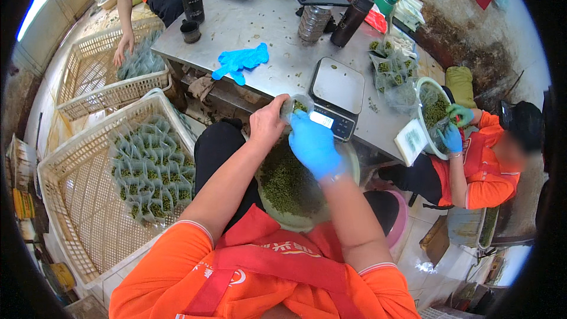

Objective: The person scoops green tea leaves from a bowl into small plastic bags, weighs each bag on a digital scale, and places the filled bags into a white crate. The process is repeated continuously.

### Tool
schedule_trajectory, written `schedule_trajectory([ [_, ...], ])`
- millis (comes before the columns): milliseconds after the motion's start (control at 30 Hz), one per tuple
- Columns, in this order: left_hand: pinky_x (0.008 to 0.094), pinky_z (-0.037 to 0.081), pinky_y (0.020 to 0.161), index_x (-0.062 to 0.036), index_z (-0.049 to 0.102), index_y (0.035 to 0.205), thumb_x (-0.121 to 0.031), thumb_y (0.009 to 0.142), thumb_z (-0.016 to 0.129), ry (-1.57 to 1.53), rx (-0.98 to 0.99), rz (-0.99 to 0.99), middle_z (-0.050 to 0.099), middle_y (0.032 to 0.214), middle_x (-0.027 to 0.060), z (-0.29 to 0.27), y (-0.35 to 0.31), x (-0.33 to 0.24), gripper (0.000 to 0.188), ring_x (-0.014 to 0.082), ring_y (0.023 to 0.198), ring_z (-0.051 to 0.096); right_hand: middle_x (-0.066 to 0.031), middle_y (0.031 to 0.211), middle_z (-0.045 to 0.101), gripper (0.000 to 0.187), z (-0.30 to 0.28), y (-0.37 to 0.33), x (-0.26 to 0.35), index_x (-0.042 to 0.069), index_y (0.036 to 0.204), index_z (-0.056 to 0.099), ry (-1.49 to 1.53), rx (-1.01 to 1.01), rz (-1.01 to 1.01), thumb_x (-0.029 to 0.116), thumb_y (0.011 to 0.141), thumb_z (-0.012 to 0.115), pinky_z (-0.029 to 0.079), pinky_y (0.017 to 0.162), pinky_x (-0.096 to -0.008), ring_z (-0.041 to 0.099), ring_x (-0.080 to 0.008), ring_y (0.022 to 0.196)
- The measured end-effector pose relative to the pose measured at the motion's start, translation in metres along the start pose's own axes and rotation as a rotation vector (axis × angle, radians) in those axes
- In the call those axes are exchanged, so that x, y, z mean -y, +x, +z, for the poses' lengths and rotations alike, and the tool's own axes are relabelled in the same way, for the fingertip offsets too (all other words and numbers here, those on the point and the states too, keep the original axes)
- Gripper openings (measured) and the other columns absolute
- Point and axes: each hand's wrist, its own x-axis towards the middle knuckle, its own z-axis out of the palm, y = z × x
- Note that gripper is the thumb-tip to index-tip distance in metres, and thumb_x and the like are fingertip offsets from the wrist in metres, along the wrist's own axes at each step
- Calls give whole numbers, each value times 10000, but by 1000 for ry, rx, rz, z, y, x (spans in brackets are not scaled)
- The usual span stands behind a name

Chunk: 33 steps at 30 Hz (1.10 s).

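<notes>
Both the bare left hand (267, 120) and blue-gloved right hand (313, 143) I see have fingers (277, 105) gripping a clear plastic bag (299, 103).

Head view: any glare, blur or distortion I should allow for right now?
Head view: fisheye curvature bows the near crate toward the rim, with black corners; the bright pane at upper left is washed out; glare spots the floor at lower right; the gloved right hand looks soft near the wrist; the clear bag has faint edges.
</notes>
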Motion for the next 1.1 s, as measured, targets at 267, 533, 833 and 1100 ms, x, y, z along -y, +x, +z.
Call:
schedule_trajectory([
  [267,416,474,676,-176,433,1254,-116,640,664,152,90,19,625,876,139,-15,-2,-1,659,327,799,608,-144,964,595,213,-15,7,6,65,966,577,113,171,63,99,770,501,496,661,-426,618,-319,774],
  [533,410,474,632,-161,506,1200,-128,728,605,140,-64,274,628,872,158,-2,1,1,483,336,756,611,-173,993,569,265,19,19,-22,45,1044,550,94,234,-13,109,794,489,495,586,-448,609,-353,719],
  [833,335,469,830,-88,519,1188,-276,739,699,-224,46,-324,624,1066,166,-5,13,-3,519,251,978,617,-198,1004,611,353,-3,-5,-212,18,1137,557,165,-404,444,114,804,489,480,775,-405,596,-345,841],
  [1100,340,470,833,-49,508,1178,-300,734,705,-164,40,-280,627,1060,154,-14,12,-14,546,250,991,609,-204,991,589,273,-32,-49,-170,47,1039,592,26,244,359,146,800,504,464,769,-449,564,-372,889],
])
